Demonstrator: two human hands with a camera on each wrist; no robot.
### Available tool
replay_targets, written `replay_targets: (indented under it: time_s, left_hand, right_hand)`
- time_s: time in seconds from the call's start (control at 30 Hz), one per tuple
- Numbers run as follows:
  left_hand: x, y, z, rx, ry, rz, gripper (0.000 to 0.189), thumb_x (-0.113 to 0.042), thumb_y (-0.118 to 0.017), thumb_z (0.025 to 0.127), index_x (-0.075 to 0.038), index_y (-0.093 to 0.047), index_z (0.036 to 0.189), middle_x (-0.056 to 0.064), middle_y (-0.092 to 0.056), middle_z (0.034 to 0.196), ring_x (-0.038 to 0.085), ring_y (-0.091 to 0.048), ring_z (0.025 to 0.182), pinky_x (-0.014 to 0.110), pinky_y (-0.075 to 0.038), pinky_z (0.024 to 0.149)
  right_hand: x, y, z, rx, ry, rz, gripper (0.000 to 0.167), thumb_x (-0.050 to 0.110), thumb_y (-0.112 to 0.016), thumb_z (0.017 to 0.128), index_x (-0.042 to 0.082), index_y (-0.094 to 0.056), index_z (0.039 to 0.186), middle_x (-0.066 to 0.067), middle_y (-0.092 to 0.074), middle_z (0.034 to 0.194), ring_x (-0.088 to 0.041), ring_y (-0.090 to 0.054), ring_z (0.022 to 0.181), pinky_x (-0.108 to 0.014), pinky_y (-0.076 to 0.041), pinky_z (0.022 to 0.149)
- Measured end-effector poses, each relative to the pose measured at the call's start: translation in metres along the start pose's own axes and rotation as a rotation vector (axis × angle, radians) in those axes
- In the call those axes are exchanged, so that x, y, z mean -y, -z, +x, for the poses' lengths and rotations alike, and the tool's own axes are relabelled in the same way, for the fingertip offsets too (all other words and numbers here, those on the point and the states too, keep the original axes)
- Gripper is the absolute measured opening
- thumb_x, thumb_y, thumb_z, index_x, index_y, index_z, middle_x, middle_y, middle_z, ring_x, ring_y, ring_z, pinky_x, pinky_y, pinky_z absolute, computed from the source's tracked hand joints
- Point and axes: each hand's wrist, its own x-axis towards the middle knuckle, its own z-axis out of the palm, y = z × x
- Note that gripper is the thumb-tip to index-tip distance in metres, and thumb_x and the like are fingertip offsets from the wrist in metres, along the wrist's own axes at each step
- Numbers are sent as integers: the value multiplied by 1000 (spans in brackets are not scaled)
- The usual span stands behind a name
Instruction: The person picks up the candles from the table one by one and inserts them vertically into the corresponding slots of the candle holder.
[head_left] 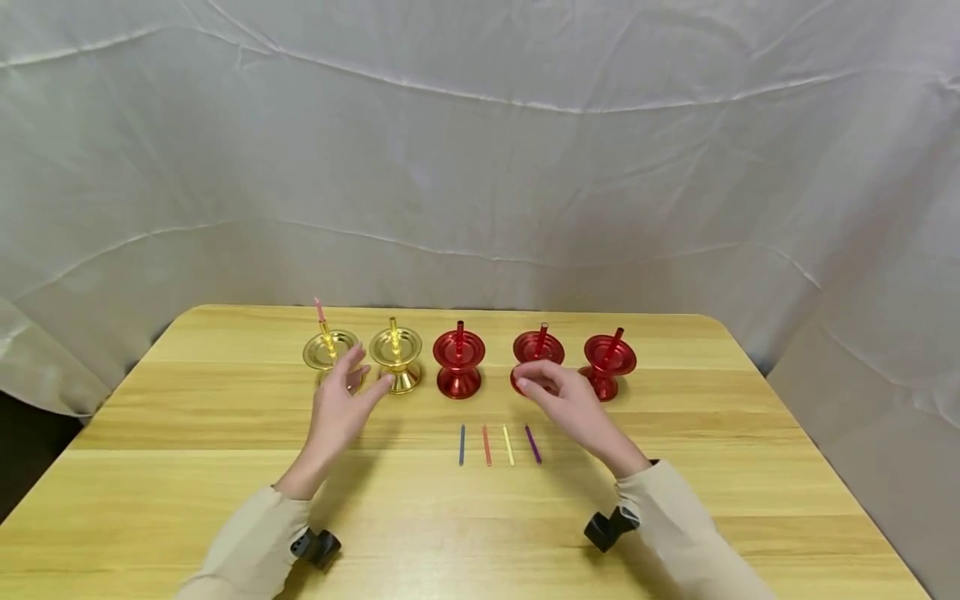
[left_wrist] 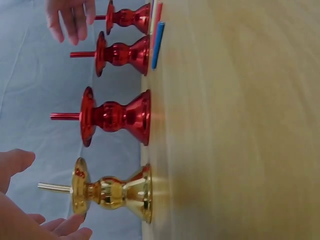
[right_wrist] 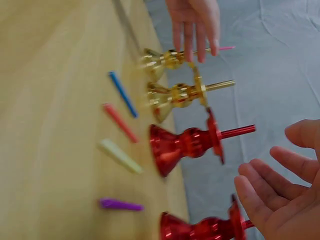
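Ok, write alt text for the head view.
A person's left grip and right grip, both empty, hover over a wooden table, near a row of two gold candlesticks and three red candlesticks. The leftmost gold candlestick holds a pink candle. In front lie a blue candle, coral candle, yellow candle and purple candle.

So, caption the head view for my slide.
Left hand and right hand hover by five candle holders, one bearing a pink candle; four loose candles lie in front.
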Motion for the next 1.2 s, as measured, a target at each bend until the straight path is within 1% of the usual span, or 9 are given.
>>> replay_targets:
  time_s: [0.1,0.17,0.33,0.43,0.6,0.8,0.97,1.07,1.2]
  left_hand:
    - [1,-5,4,28,5,-11,75,-19,-67,93,2,-23,151,21,-31,152,34,-38,134,40,-30,111]
    - [1,-6,6,43,19,-41,78,-18,-66,93,1,-19,152,21,-26,154,34,-33,137,40,-28,112]
    - [4,-10,10,50,74,-113,84,-16,-66,93,-1,-10,153,22,-16,156,34,-24,141,40,-26,113]
    - [7,-14,16,50,99,-153,88,-15,-67,92,-2,-5,154,25,-15,156,36,-22,141,41,-26,113]
    - [14,-22,29,53,133,-214,96,-16,-69,90,-4,2,154,26,-14,155,37,-20,142,42,-24,114]
    - [16,-28,42,12,147,-185,102,-21,-74,86,-6,0,154,26,-15,155,39,-21,140,45,-26,113]
    - [17,-32,48,5,152,-152,102,-23,-75,85,-6,-2,154,23,-8,157,36,-13,143,48,-19,115]
    - [19,-34,50,8,147,-147,100,-23,-75,85,-6,-5,154,22,-8,157,34,-12,143,48,-17,115]
    - [21,-34,52,7,127,-164,91,-21,-73,86,-4,-13,152,22,-17,154,34,-20,141,47,-22,114]
  right_hand:
    - [-11,-2,-7,14,13,-30,27,16,-60,97,-1,-65,117,-12,-67,114,-26,-63,104,-44,-50,91]
    - [-16,-2,-11,13,12,-47,26,14,-60,96,-2,-65,117,-13,-67,114,-27,-62,105,-44,-50,92]
    - [-26,-5,-16,11,0,-59,24,8,-62,94,-5,-65,115,-17,-67,112,-29,-63,104,-42,-51,91]
    - [-31,-7,-18,11,8,-65,24,4,-62,93,-7,-64,114,-20,-66,112,-32,-64,102,-43,-51,90]
    - [-39,-12,-22,-26,-26,-96,23,1,-65,90,-7,-65,111,-19,-67,108,-33,-65,98,-44,-52,88]
    - [-39,-18,-25,-72,-123,-128,19,0,-68,85,-4,-68,104,-11,-70,96,-25,-65,88,-36,-55,79]
    - [-41,-20,-27,-65,-211,-125,19,-1,-69,82,-4,-68,101,-6,-68,88,-18,-63,80,-28,-53,69]
    - [-44,-21,-29,-58,-202,-115,19,-1,-70,79,-5,-69,98,-6,-68,84,-17,-62,77,-27,-54,67]
    - [-44,-23,-31,-55,-154,-101,18,2,-72,76,-6,-69,93,-4,-68,78,-14,-62,71,-27,-54,64]
